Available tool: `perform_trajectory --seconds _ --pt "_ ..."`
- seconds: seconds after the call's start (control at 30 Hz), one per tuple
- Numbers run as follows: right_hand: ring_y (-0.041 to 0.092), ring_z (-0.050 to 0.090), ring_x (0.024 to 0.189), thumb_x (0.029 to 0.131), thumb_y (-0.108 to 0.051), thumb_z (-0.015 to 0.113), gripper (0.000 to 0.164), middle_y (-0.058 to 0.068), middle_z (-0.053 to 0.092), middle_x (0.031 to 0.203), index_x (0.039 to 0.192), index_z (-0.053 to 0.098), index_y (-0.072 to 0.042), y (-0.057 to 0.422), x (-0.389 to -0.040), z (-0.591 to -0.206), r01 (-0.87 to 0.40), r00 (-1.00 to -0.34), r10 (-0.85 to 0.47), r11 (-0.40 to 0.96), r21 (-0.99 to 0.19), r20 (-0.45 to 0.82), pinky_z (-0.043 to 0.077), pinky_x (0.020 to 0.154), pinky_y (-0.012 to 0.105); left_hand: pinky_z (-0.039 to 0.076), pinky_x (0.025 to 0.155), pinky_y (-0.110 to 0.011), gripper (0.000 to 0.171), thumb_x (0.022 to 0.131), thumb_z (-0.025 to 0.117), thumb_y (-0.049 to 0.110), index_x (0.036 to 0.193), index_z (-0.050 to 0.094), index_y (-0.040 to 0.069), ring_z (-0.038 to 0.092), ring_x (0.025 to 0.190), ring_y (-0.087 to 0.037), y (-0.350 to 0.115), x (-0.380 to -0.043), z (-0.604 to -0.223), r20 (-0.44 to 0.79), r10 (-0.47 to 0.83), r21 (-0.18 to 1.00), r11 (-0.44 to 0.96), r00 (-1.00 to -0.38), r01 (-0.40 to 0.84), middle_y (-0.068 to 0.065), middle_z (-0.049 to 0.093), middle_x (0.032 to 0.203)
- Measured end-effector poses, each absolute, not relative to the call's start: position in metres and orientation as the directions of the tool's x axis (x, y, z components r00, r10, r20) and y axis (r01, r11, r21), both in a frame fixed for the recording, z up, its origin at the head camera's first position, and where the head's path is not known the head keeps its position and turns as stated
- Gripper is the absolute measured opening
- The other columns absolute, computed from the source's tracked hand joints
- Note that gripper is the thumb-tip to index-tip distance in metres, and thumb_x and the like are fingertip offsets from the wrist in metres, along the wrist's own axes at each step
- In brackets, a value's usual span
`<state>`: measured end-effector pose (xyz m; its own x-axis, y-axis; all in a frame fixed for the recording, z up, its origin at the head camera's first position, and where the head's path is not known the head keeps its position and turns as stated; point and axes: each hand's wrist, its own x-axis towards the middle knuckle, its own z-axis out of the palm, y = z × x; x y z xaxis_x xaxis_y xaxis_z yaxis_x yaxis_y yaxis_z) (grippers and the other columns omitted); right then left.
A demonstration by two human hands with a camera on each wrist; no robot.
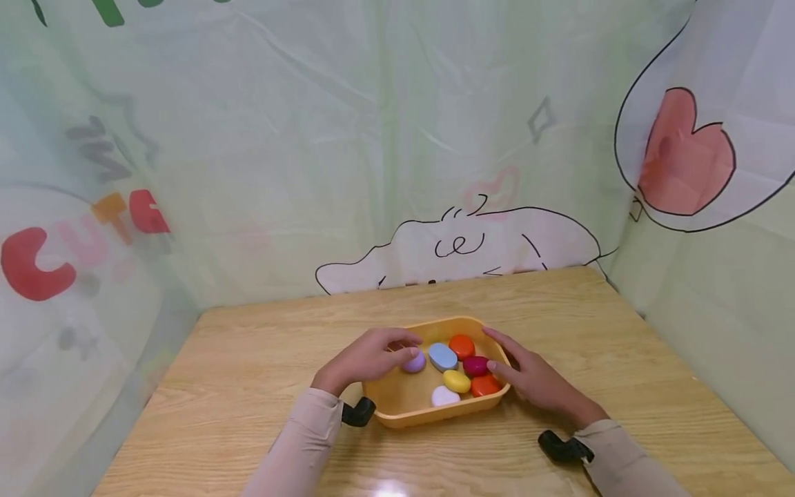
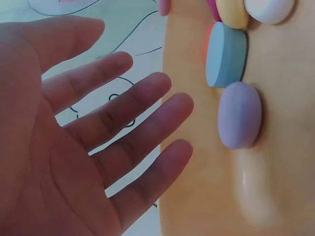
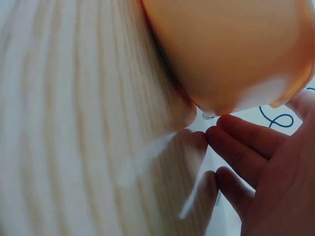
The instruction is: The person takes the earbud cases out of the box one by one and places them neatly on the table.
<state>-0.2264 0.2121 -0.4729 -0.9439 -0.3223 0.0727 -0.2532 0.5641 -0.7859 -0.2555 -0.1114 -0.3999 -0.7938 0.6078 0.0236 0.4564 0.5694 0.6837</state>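
Note:
A shallow yellow-orange tray [image 1: 410, 417] sits on the wooden table with smooth, pebble-like coloured pieces inside. My left hand [image 1: 375, 355] hovers over the tray's left side, fingers spread and slightly bent, holding nothing. Nearest to it lies a purple oval piece [image 2: 239, 115], apart from the fingertips in the left wrist view. Beside that is a light blue oval piece [image 1: 443, 357]. At the tray's right end, my right hand [image 1: 537, 376] holds the wall, its thumb over the rim and its fingers along the outside. Close to that thumb lies a magenta piece [image 1: 475, 366].
Also in the tray are a yellow piece [image 1: 456, 381], a white piece [image 1: 444, 396] and two orange-red pieces, one at the back [image 1: 462, 346] and one at the front [image 1: 485, 386]. A printed curtain [image 1: 279, 172] hangs behind the wooden table [image 1: 248, 373] and along both sides.

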Motion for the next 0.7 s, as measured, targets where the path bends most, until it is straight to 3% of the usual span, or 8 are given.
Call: perform_trajectory --seconds 0.3,0.53,0.7 --pt "0.046 0.024 0.146 0.103 -0.046 0.051 0.066 0.016 0.024 0.163 0.16 0.026 -0.024 0.213 -0.229 -0.475 -0.259 -0.944 -0.32 0.571 -0.779 0.079 0.028 0.109 0.062 0.045 0.103 -0.037 0.038 0.102 0.057 0.038 0.132 0.066 0.016 0.058 0.116 -0.01 -0.098 -0.275 -0.395 0.036 0.609 0.73 0.525 -0.792 0.437 0.009 0.066 0.124" --pt "0.046 0.026 0.145 0.107 -0.04 0.046 0.06 0.017 0.026 0.162 0.16 0.027 -0.021 0.213 -0.227 -0.474 -0.253 -0.945 -0.318 0.571 -0.781 0.073 0.025 0.109 0.067 0.048 0.097 -0.031 0.037 0.101 0.06 0.035 0.13 0.067 0.013 0.061 0.107 -0.009 -0.074 -0.284 -0.397 0.051 0.604 0.779 0.475 -0.796 0.41 0.009 0.067 0.116" --pt "0.045 0.027 0.145 0.105 -0.044 0.048 0.061 0.016 0.027 0.162 0.159 0.029 -0.022 0.213 -0.227 -0.473 -0.254 -0.947 -0.312 0.573 -0.779 0.08 0.026 0.11 0.065 0.048 0.095 -0.029 0.038 0.101 0.06 0.034 0.131 0.067 0.012 0.06 0.105 -0.007 -0.055 -0.287 -0.398 -0.008 0.661 0.76 0.492 -0.751 0.424 0.011 0.067 0.115"
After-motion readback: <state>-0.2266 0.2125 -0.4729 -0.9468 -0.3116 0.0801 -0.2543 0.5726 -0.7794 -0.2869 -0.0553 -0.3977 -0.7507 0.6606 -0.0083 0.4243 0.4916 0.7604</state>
